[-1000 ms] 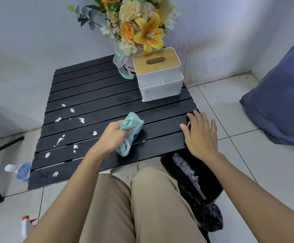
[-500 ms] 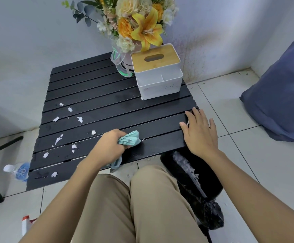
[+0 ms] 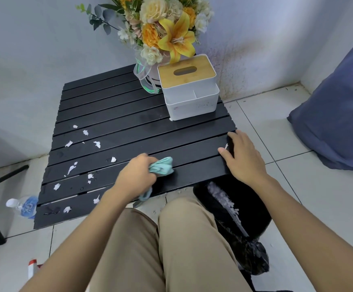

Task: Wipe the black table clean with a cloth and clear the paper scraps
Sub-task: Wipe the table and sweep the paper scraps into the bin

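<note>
- Cloth [image 3: 163, 166]: pale green and bunched into a wad. It is pressed on the near slats of the black table [image 3: 129, 114], a little right of centre. One tail hangs off the near edge below the hand.
- Handling: I judge the cloth soft, light and limp, possibly damp. It is best held as a gathered wad with a broad face down.
- Left hand [image 3: 136, 175]: clenched round the cloth, knuckles up.
- Paper scraps [image 3: 72, 167]: small white torn bits lie scattered over the table's left half, several beside water droplets. I judge them near weightless. Wet ones may smear or lodge in the slat gaps, so sweeping suits them better than pinching.
- Stray scrap [image 3: 226, 146]: sits by the right edge, against the right hand's forefinger.
- Right hand [image 3: 245, 157]: released, fingers straight, resting flat on the table's near right corner and holding nothing.
- Bin bag [image 3: 255, 209]: black and open, on the floor just beside that corner, with white scraps inside.
- Tissue box [image 3: 189, 89]: white with a wooden lid, on the far right corner. A flower arrangement [image 3: 167, 28] stands just behind it.
- Water bottle [image 3: 22, 205]: lies on the floor left of the table.
</note>
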